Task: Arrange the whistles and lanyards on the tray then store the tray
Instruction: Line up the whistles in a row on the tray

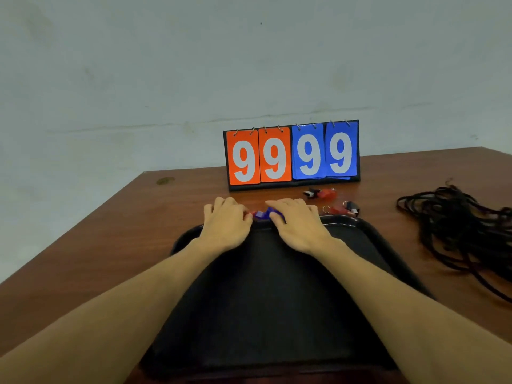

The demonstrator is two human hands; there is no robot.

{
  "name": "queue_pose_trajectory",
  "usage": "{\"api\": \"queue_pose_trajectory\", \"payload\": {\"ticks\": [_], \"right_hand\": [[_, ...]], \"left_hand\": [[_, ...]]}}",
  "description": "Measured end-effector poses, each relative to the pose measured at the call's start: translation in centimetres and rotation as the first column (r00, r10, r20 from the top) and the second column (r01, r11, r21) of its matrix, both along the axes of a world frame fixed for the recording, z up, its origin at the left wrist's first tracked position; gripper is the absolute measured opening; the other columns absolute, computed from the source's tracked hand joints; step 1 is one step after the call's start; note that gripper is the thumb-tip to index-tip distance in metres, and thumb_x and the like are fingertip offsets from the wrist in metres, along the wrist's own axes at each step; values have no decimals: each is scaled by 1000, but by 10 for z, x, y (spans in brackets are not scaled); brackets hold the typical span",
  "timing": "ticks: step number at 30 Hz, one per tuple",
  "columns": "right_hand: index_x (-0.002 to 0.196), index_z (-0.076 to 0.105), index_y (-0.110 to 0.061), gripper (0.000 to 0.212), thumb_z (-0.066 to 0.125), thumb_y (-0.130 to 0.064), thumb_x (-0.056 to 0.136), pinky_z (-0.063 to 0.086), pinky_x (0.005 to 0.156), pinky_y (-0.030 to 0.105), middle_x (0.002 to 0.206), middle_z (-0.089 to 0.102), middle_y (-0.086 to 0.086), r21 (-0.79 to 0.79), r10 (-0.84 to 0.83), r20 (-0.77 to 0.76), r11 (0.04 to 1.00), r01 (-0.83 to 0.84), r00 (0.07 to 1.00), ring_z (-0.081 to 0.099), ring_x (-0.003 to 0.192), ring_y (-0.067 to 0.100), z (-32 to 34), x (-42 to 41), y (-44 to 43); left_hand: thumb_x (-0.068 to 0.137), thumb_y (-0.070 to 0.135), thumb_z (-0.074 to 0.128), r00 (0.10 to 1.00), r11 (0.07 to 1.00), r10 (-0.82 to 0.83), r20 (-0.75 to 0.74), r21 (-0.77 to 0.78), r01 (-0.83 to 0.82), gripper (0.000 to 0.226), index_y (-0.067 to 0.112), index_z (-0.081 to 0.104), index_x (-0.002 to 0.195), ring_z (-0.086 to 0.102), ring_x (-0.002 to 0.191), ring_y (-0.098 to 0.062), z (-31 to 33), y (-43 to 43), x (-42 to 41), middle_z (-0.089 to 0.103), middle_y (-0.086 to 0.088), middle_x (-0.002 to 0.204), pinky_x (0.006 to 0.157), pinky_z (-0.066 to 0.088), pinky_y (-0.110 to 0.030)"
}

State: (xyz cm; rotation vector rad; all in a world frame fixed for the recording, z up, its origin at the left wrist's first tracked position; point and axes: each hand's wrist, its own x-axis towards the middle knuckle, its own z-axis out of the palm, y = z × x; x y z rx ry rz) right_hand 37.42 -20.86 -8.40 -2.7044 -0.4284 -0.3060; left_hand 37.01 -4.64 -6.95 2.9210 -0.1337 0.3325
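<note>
A black tray (266, 295) lies on the brown table in front of me. Just beyond its far rim, my left hand (225, 224) and my right hand (297, 223) rest over a small cluster of whistles. Blue whistles (263, 214) show between my thumbs, held by my right fingers, and a red whistle (250, 213) peeks out under my left fingers. More whistles lie to the right: a black and red pair (318, 193) near the scoreboard and a red and black pair (346, 209) with key rings by the tray's corner. A pile of black lanyards (465, 231) sprawls at the far right.
A flip scoreboard (293, 156) reading 99 in orange and 99 in blue stands at the back of the table (110, 231), against a pale wall. The table's left edge runs diagonally near my left forearm.
</note>
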Motion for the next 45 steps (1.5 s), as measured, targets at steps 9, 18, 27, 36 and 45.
{"api": "queue_pose_trajectory", "payload": {"ticks": [9,18,27,36,45], "right_hand": [[126,55,-26,34,57,-34,93,30,107,39,139,42,-3,87,75,86,993,-83,993,36,130,17,-5,7,-2],[117,57,-26,26,60,-25,92,29,108,34,124,58,-5,114,20,126,993,-34,992,47,120,13,1,5,-3],[127,51,-29,36,58,-19,93,19,114,32,133,53,-7,80,12,69,997,-18,998,40,130,12,10,-10,3],[119,58,-22,28,54,-10,93,35,99,23,125,53,-4,116,108,23,987,-110,994,43,120,11,33,-43,42],[117,61,-26,33,53,-5,91,37,105,29,128,53,-4,206,96,-101,976,-73,990,47,122,11,12,-63,60]], "left_hand": [[93,30,55,991,963,22,135,-268,16,10,32,62,99,54,104,-7,-15,1,8,61,15,99,102,17,-34],[88,16,62,987,897,-57,151,-426,117,23,23,62,110,54,101,-7,-13,1,7,59,9,106,104,42,-41],[94,23,55,954,936,1,300,-336,105,28,26,60,121,42,119,-15,-10,6,-2,51,6,119,98,19,-22],[85,17,67,986,909,-92,137,-392,140,12,20,71,96,53,85,-5,19,51,-52,56,9,93,80,42,-18],[84,27,69,994,907,-88,60,-409,104,20,18,74,101,52,82,-5,7,69,-74,55,11,85,80,42,-21]]}}
